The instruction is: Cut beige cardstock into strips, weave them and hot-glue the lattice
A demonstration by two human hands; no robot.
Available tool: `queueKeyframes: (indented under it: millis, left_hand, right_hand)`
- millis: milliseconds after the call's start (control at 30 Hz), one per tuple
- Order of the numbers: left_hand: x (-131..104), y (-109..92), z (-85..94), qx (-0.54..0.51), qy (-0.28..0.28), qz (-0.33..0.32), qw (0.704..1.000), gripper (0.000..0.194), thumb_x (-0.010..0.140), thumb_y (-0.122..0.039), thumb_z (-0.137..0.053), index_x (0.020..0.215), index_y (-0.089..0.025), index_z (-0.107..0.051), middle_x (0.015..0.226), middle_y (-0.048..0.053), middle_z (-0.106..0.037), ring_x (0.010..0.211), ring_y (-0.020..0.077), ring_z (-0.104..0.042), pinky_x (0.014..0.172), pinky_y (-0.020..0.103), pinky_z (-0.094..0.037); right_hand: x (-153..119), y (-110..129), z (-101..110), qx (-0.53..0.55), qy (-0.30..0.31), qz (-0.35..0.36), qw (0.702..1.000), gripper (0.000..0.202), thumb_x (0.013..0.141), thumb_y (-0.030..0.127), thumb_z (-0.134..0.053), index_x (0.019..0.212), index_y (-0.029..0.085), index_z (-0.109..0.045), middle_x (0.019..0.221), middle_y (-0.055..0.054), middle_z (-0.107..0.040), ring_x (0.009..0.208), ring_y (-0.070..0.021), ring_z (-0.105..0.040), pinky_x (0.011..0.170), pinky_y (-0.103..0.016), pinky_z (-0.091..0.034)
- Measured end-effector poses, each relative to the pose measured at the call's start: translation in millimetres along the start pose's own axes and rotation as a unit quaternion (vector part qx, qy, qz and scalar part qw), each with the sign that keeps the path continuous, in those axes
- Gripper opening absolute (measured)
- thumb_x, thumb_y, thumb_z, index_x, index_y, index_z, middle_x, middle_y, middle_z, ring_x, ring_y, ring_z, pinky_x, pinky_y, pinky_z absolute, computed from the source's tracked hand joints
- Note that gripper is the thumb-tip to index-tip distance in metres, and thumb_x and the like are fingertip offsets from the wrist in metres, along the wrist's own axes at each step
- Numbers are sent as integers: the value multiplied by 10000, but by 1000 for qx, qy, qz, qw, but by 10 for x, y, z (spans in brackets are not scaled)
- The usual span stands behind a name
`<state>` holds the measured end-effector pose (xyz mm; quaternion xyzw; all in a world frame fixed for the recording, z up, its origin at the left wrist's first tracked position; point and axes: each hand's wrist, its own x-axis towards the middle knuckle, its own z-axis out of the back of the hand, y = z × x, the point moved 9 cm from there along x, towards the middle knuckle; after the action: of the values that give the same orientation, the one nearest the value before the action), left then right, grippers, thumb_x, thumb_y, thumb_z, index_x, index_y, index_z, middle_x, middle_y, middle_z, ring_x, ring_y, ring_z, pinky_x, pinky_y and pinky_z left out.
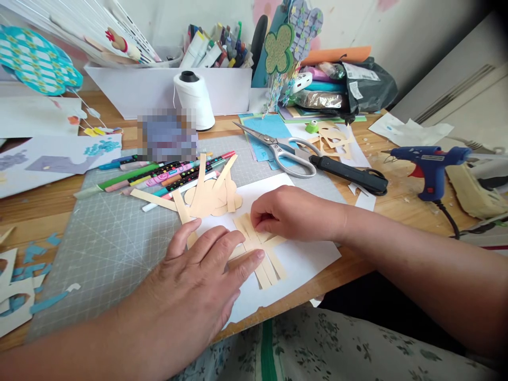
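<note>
Several cream paper strips cross each other on a white sheet of paper near the table's front edge. My left hand lies over the left side of the strips, fingers spread, a fingertip pressing near their middle. At the upper right of the crossing, my right hand has its fingers pinched together at the strips; what lies between the fingertips is hidden. Just behind my hands, a cream cloud-like paper shape has more loose strips lying across it.
Scissors and a black-handled tool lie behind my right hand. A blue glue gun stands at right. Colored pens, a thread spool and a cutting mat are behind and left. Blue scraps lie far left.
</note>
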<state>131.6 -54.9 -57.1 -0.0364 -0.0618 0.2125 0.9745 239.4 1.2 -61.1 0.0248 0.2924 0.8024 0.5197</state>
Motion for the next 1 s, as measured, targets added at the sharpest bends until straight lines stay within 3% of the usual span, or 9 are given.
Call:
queueKeyframes:
  millis: [433, 667, 1000]
  left_hand:
    - [24, -35, 32, 7, -12, -17, 1000, 386, 891, -331, -567, 1276, -334, -584, 1128, 28, -670, 1094, 290, -544, 1066, 556, -229]
    - [5, -43, 31, 6, -14, -16, 1000, 367, 895, -276, -558, 1258, -318, -587, 1122, 13, -672, 1104, 271, -542, 1079, 535, -207]
    - [66, -40, 32, -9, -6, -20, 1000, 424, 833, -444, -683, 1225, -306, -597, 1097, 4, -671, 1053, 270, -549, 1038, 505, -253]
  right_hand:
    - [-34, -3, 15, -24, -12, -1, 1000, 111, 819, 112, -585, 734, 171, -625, 723, 2, -645, 646, -121, -505, 585, -252, -297]
    - [-126, -45, 46, -6, -17, 29, 999, 162, 835, 66, -544, 821, 163, -672, 850, -37, -681, 751, -151, -570, 670, -260, -372]
    - [-214, -57, 55, -2, -41, 42, 998, 209, 834, 16, -554, 827, 154, -711, 858, -47, -658, 790, -161, -591, 731, -267, -421]
